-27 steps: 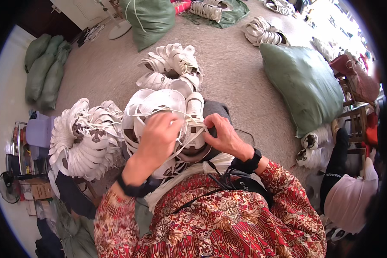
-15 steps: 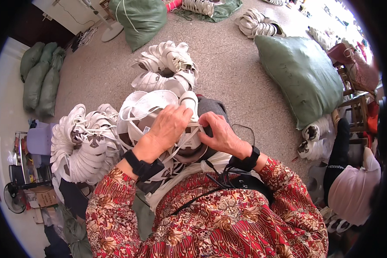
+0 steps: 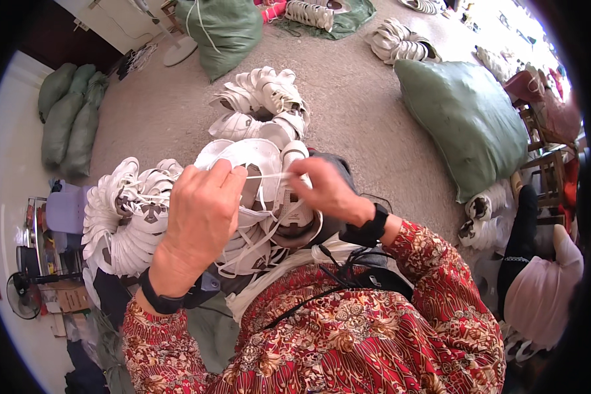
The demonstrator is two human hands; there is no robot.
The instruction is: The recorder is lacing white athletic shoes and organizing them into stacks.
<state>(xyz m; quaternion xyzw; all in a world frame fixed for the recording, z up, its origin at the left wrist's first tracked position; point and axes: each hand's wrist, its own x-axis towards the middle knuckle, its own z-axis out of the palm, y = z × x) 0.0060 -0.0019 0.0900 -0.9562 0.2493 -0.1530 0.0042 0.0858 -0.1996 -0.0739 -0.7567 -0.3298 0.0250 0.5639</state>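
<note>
While the head view is the only one to go on, it shows both hands clearly enough: left hand (image 3: 205, 203) curled, thumb and fingers pinched on a thin white lace (image 3: 266, 176), back of hand up. Lace runs straight and taut across to the fingertips of the right hand (image 3: 325, 187). Right fingers are bent over and motion-blurred; can't tell if they grip the lace or just brush it. Work item is a white shoe upper (image 3: 296, 212) on the lap, right under and just below the right hand, toe end pointing away from the body, dark lining visible at its near end. More white uppers (image 3: 243, 152) sit beside it on the left, loose lace ends draped over them. Big curved stack of nested uppers (image 3: 134, 226) further left, second curved stack (image 3: 262, 105) on the floor (image 3: 348, 98) straight ahead. Black wristbands (image 3: 161, 303) on both wrists, red patterned sleeves. Large green sack (image 3: 466, 128) lies on the floor to the right, another green sack (image 3: 226, 39) at top, several more bunched by the left wall. Small black fan (image 3: 23, 295) lower left. Person in a pink top (image 3: 546, 289) at far right.
</note>
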